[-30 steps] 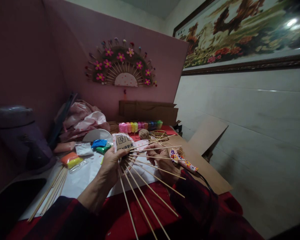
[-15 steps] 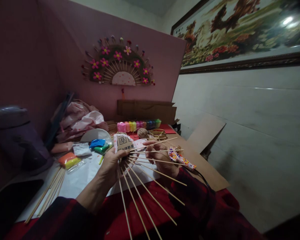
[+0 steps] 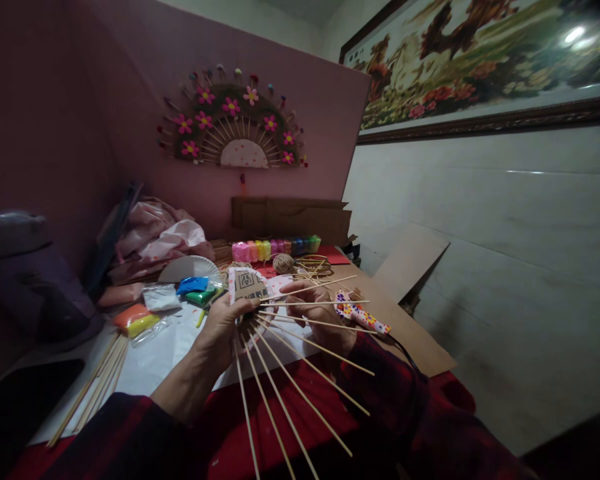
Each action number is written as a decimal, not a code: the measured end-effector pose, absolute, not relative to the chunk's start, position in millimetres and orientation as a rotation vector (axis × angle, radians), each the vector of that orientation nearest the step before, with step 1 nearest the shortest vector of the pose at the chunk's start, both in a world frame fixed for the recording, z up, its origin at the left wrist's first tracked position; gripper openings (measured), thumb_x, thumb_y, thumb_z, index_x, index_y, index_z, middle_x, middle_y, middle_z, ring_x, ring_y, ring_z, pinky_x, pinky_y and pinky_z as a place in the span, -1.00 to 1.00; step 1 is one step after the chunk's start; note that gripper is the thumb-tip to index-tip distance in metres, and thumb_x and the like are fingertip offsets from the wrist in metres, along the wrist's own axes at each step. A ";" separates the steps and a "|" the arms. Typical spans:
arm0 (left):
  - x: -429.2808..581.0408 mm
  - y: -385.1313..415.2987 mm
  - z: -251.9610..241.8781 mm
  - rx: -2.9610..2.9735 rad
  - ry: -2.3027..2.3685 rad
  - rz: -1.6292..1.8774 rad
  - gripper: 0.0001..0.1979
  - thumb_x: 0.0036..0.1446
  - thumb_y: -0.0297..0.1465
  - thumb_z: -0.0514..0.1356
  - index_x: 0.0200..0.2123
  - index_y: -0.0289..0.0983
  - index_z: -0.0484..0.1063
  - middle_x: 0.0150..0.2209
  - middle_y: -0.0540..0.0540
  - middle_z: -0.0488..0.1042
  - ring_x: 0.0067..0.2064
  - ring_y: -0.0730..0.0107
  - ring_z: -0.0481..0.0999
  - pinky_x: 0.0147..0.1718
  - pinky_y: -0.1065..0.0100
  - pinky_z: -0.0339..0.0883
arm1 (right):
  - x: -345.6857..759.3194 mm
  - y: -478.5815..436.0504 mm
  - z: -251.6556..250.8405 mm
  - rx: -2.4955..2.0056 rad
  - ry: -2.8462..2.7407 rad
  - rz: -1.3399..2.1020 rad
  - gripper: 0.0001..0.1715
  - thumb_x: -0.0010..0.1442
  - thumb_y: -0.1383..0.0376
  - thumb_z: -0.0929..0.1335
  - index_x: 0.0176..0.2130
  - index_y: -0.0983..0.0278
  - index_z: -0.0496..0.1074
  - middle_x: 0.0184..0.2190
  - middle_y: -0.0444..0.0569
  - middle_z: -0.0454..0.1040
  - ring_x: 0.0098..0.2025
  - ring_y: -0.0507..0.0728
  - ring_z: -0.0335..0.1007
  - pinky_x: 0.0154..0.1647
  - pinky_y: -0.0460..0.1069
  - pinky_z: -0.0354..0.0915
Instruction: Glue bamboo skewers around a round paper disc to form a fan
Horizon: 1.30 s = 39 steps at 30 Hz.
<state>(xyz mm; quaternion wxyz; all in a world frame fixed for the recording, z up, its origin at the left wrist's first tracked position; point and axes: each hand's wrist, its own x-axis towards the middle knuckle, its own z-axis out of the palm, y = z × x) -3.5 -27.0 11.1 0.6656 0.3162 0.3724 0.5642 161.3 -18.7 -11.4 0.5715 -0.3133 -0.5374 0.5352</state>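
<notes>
My left hand [image 3: 219,333] grips a cardboard piece [image 3: 247,285] edged with pink-spotted white cloth, thumb pressed on its front near the stick ends. From this piece several thin wooden sticks [image 3: 306,395] spread out like fan ribs, to the right and down toward me. My right hand [image 3: 323,320] is closed around the upper sticks, its fingertips pinching at an upper wooden stick [image 3: 330,283]; exactly which sticks it touches is partly hidden. To the right of that hand lies a glue gun [image 3: 363,315] covered in a flowered pattern, with a black cord.
Loose wooden sticks [image 3: 93,390] lie at left on white paper [image 3: 167,357], near bagged coloured clay [image 3: 135,320]. Behind are a twine ball [image 3: 283,264], a row of coloured clay packs [image 3: 275,249] and cardboard [image 3: 293,220]. A decorated fan [image 3: 244,153] hangs on the pink panel.
The view has shifted slightly. My right hand's fingers have moved a little left along the upper sticks. My left hand keeps the same grip on the cardboard piece.
</notes>
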 end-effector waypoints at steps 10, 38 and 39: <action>-9.8 -18.2 6.9 0.735 0.866 1.338 -0.73 -0.13 -0.64 0.19 -0.27 -0.39 0.38 -0.53 -0.11 0.51 -0.58 0.37 0.50 -0.62 0.42 0.43 | 158.8 -8.9 -28.6 -1.027 -1.638 0.951 -0.76 0.06 0.17 0.37 -0.40 0.31 0.50 -0.49 -0.08 0.44 -0.46 0.01 0.28 -0.44 -0.08 0.18; -21.7 -4.3 -4.5 0.679 0.815 1.459 -0.71 -0.20 -0.65 0.21 -0.30 -0.40 0.40 -0.52 -0.07 0.50 -0.55 0.43 0.49 -0.57 0.46 0.41 | 158.5 -1.5 -42.4 -1.097 -2.045 0.649 -0.76 0.13 0.19 0.31 -0.38 0.25 0.51 -0.42 -0.05 0.53 -0.38 0.09 0.39 -0.37 -0.05 0.21; -21.7 -4.1 -5.1 0.684 0.816 1.457 -0.71 -0.21 -0.65 0.22 -0.31 -0.40 0.41 -0.51 -0.06 0.50 -0.56 0.44 0.48 -0.58 0.46 0.40 | 158.7 -1.6 -42.7 -1.087 -2.054 0.644 -0.76 0.14 0.18 0.31 -0.37 0.24 0.52 -0.41 -0.05 0.54 -0.38 0.10 0.39 -0.36 -0.05 0.21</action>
